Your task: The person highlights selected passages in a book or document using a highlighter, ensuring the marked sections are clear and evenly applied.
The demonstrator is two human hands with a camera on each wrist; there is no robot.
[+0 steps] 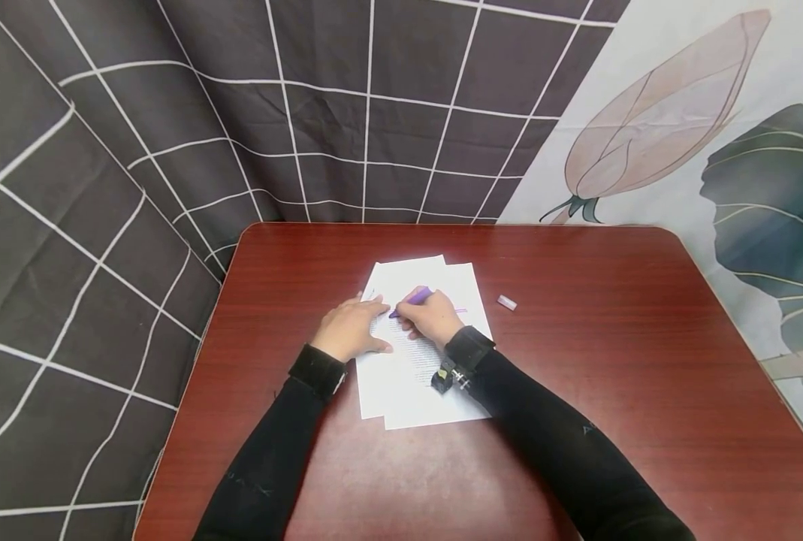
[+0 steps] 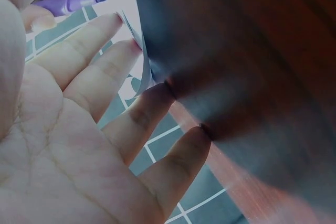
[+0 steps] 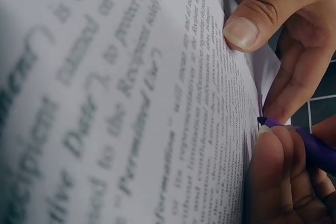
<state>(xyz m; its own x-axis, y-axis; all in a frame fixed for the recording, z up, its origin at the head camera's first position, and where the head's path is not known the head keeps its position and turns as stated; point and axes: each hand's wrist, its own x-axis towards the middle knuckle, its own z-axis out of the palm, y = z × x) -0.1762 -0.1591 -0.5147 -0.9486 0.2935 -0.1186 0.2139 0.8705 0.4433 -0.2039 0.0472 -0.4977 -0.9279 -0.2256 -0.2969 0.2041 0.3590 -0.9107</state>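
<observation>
A purple marker (image 1: 411, 300) was gripped in the curled fingers of the right hand (image 1: 430, 318), its tip set against the printed sheet of paper (image 1: 415, 376) near the upper middle of the page. In the right wrist view the tip was seen touching the lines of text, just beside the fingers of the other hand. The left hand (image 1: 351, 330) was laid flat on the left part of the paper, fingers straight and spread, pressing the sheet down. A second sheet was seen beneath the first, slightly offset. The papers were lying on a reddish-brown table (image 1: 611, 361), near its middle. A small pale marker cap (image 1: 506, 303) was left on the table, right of the papers and apart from them.
</observation>
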